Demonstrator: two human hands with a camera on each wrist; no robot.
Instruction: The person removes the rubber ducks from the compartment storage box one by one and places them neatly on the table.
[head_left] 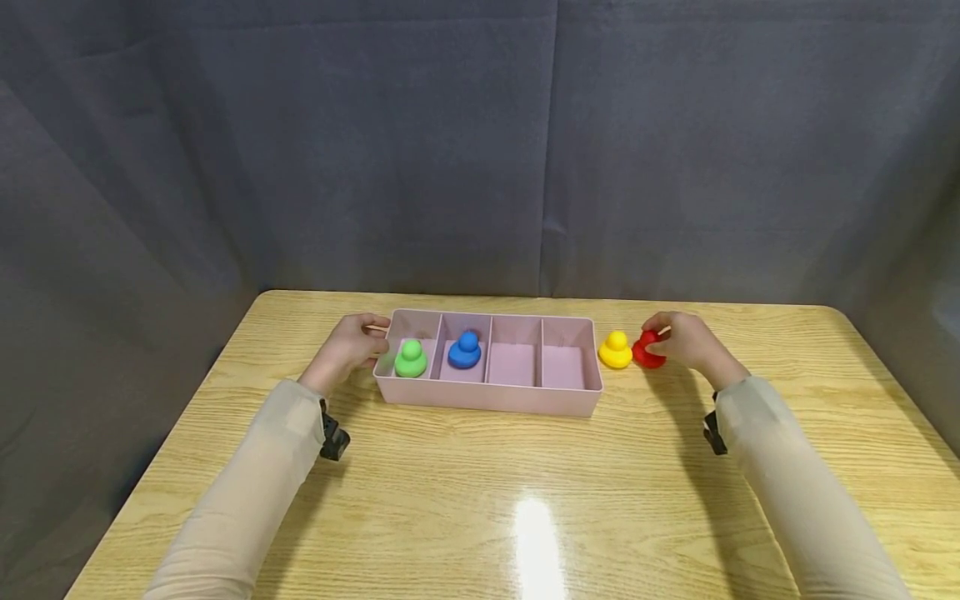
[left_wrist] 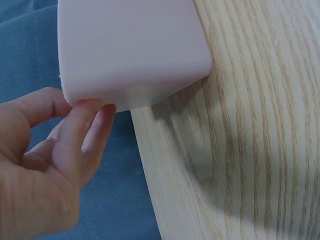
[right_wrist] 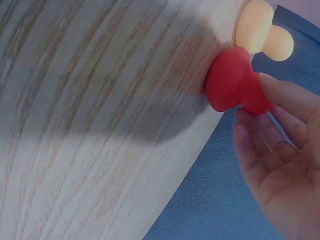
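A pink tray (head_left: 487, 398) with four compartments lies across the middle of the table. A green duck (head_left: 411, 358) sits in its leftmost compartment and a blue duck (head_left: 465, 350) in the second; the two right compartments hold nothing. My left hand (head_left: 367, 342) holds the tray's left end, fingertips (left_wrist: 85, 125) curled against the end wall of the tray (left_wrist: 130, 50). Right of the tray a yellow duck (head_left: 615, 350) stands on the table. Beside it my right hand (head_left: 660, 337) pinches a red duck (head_left: 647, 352) by its head. The right wrist view shows the red duck (right_wrist: 227, 85) between thumb and fingers (right_wrist: 272, 145).
The wooden table (head_left: 525, 500) has rounded corners, and grey cloth hangs behind and on both sides. The yellow duck (right_wrist: 262, 32) stands right next to the red one. Bare tabletop stretches in front of the tray toward me.
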